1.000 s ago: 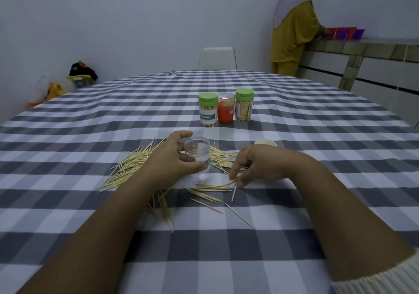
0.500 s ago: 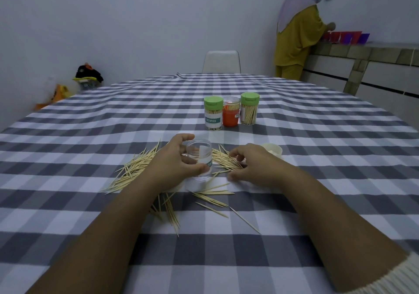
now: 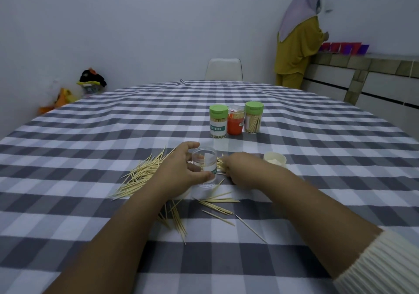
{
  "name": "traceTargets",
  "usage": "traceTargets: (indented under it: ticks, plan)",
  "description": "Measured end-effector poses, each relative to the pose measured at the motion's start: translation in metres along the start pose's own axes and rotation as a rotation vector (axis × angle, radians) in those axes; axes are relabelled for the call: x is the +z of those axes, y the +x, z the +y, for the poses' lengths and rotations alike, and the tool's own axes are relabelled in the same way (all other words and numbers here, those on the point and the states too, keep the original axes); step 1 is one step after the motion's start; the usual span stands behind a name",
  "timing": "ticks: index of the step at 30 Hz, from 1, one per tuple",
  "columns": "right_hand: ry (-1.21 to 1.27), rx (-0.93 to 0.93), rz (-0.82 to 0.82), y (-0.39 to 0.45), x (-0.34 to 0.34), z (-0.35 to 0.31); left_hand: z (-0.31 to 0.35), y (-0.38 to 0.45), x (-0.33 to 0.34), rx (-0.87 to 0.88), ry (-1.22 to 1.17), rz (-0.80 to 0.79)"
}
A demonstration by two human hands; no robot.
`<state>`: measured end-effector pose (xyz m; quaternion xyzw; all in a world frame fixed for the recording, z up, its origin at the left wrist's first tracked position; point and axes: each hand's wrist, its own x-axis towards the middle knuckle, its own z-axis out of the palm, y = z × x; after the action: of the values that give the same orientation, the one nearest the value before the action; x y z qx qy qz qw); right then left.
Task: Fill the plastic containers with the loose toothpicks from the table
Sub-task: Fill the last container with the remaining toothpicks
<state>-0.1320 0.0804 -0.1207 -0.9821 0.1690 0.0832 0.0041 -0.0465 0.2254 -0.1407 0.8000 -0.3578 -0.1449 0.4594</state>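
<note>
Left hand (image 3: 181,169) grips clear container (image 3: 204,165) — right hand (image 3: 240,169) on toothpicks (image 3: 140,175).

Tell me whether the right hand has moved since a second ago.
Yes. The right hand has shifted away from the nearer loose toothpicks, up towards the pile just right of the clear plastic container, which the left hand holds.

Clear glossy plastic container (image 3: 204,166), matt wooden toothpicks (image 3: 140,175), soft checked tablecloth (image 3: 113,135).
</note>
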Motion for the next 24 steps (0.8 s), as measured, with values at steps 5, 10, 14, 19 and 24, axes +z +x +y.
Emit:
traceTargets:
  ticks: [5, 10, 14, 19, 24]
  plan:
    - [0.071, 0.045, 0.122, 0.0, 0.019, -0.009, 0.0, 0.001, 0.001, 0.011, 0.011, -0.003]
    - [0.023, 0.13, 0.156, -0.003, 0.021, -0.007, 0.0, 0.001, 0.001, 0.015, 0.042, 0.011]
    - [-0.026, 0.131, 0.168, -0.006, 0.02, -0.006, 0.0, 0.002, 0.002, 0.018, 0.07, 0.011]
    - [-0.061, 0.137, 0.231, -0.008, 0.022, -0.008, -0.002, 0.002, 0.003, 0.026, 0.056, 0.014]
    - [-0.007, 0.16, 0.243, -0.009, 0.02, -0.003, -0.003, 0.002, 0.003, 0.033, 0.06, 0.013]
